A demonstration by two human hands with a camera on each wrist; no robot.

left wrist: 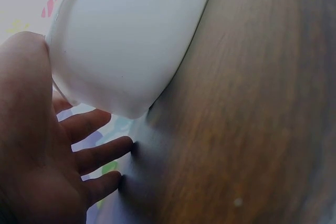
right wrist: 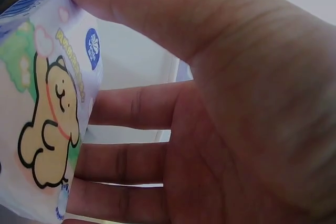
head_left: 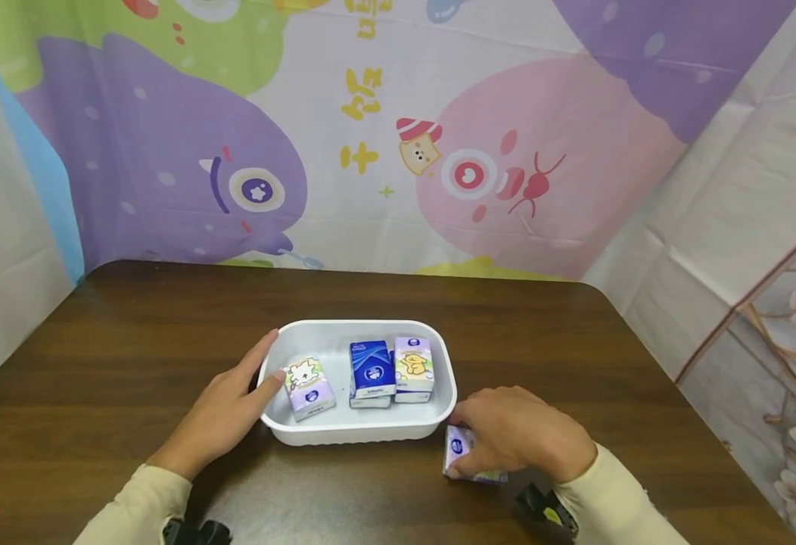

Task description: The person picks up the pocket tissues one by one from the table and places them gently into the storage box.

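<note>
A white plastic tray [head_left: 350, 434] stands on the brown table. My left hand [head_left: 224, 405] holds its left end, thumb over the rim and the other fingers spread along the outside; the left wrist view shows the fingers [left wrist: 102, 152] beside the tray wall. Just off the tray's front right corner, my right hand [head_left: 523, 431] grips a purple tissue pack [head_left: 457, 446] between thumb and fingers. In the right wrist view this tissue pack [right wrist: 52, 108] shows a cartoon dog print.
Inside the tray, a purple tissue pack [head_left: 309, 390] lies at the left. A blue pack [head_left: 372, 369] and a dog-print pack [head_left: 414, 365] lie on other packs at the right. A cartoon-printed cloth [head_left: 371, 212] hangs behind the table [head_left: 132, 325].
</note>
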